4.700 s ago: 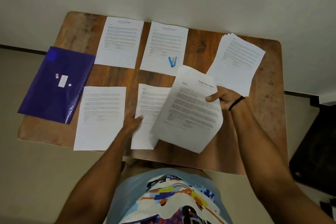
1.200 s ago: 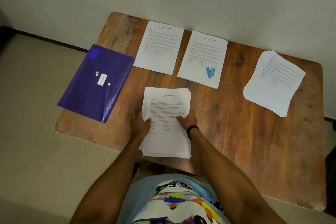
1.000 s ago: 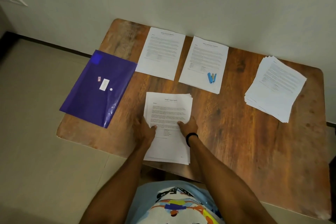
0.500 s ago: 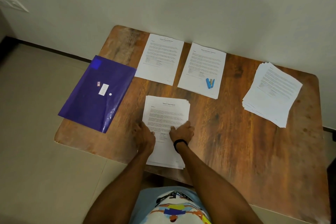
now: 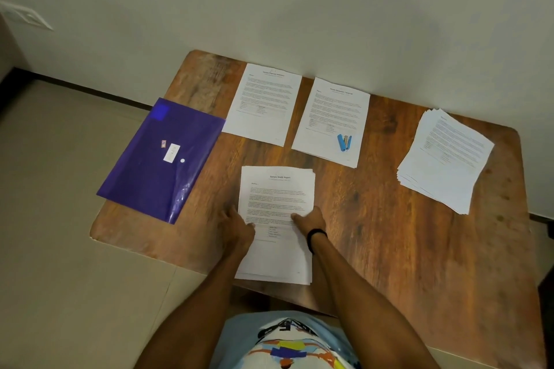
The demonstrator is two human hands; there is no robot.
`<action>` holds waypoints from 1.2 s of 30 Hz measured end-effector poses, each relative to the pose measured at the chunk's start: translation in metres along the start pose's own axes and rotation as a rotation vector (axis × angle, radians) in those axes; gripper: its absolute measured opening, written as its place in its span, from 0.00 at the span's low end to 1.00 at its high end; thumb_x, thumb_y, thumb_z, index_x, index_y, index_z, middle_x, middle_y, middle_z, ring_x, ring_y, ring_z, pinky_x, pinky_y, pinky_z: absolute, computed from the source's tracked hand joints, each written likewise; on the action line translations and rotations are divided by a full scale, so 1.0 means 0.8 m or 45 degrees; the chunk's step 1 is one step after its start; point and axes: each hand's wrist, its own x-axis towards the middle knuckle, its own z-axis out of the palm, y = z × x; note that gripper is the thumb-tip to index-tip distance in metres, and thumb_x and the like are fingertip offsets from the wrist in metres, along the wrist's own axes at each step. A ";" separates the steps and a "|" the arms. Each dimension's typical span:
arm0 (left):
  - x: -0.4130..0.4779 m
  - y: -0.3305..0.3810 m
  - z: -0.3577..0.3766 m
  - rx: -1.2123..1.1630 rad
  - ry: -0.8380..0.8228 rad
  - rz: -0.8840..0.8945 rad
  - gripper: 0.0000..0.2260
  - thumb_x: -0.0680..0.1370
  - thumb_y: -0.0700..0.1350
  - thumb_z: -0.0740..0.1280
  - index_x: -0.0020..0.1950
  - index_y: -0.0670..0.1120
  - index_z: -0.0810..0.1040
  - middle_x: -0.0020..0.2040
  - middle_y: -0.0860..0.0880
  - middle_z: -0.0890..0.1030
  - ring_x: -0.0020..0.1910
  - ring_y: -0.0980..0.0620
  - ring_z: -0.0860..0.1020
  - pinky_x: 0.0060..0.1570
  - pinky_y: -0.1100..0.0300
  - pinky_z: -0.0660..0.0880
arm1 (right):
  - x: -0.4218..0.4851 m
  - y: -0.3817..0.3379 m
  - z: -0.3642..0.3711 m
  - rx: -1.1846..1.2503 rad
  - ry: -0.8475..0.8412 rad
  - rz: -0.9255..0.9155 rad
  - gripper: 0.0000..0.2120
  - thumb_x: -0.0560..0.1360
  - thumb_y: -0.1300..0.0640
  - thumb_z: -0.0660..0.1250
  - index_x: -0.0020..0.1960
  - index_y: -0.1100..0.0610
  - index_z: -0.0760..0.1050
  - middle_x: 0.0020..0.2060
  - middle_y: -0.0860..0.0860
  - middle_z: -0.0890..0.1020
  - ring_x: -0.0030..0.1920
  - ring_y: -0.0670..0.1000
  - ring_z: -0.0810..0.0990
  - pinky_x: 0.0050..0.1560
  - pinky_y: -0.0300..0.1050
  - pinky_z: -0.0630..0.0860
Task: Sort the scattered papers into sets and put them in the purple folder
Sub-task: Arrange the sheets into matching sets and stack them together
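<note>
The paper stack (image 5: 277, 204) lay on the table (image 5: 389, 234), long axis 12 to 6, heading at 12. The left hand (image 5: 236, 228) and right hand (image 5: 310, 220) pressed flat-fingered on its 9 and 3 o'clock edges.

Print on paper stack (image 5: 277, 189) too small to read, table (image 5: 419, 249) corner cropped right

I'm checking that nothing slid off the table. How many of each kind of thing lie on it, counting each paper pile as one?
Paper piles: 4 (near stack, far-left set, middle set, right stack)
Purple folder: 1
Blue stapler: 1
Total: 6
</note>
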 end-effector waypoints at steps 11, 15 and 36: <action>-0.016 0.011 -0.004 -0.004 0.008 -0.011 0.26 0.79 0.47 0.70 0.72 0.47 0.62 0.71 0.45 0.72 0.69 0.42 0.72 0.69 0.47 0.71 | -0.023 -0.011 -0.002 0.109 0.117 -0.049 0.25 0.75 0.58 0.73 0.63 0.59 0.61 0.54 0.55 0.78 0.49 0.54 0.78 0.45 0.46 0.77; -0.018 0.014 -0.008 -0.021 0.010 -0.025 0.26 0.79 0.47 0.70 0.73 0.47 0.62 0.70 0.45 0.72 0.68 0.43 0.73 0.68 0.48 0.72 | -0.014 -0.001 -0.010 0.326 -0.043 0.013 0.19 0.71 0.58 0.76 0.58 0.58 0.74 0.51 0.54 0.84 0.50 0.55 0.84 0.52 0.52 0.82; 0.003 0.012 -0.056 -0.740 -0.530 -0.144 0.16 0.77 0.45 0.72 0.63 0.44 0.75 0.59 0.42 0.82 0.51 0.43 0.84 0.55 0.38 0.79 | -0.028 0.009 -0.070 0.460 -0.491 -0.133 0.21 0.73 0.73 0.69 0.64 0.59 0.78 0.57 0.54 0.85 0.57 0.57 0.84 0.60 0.60 0.80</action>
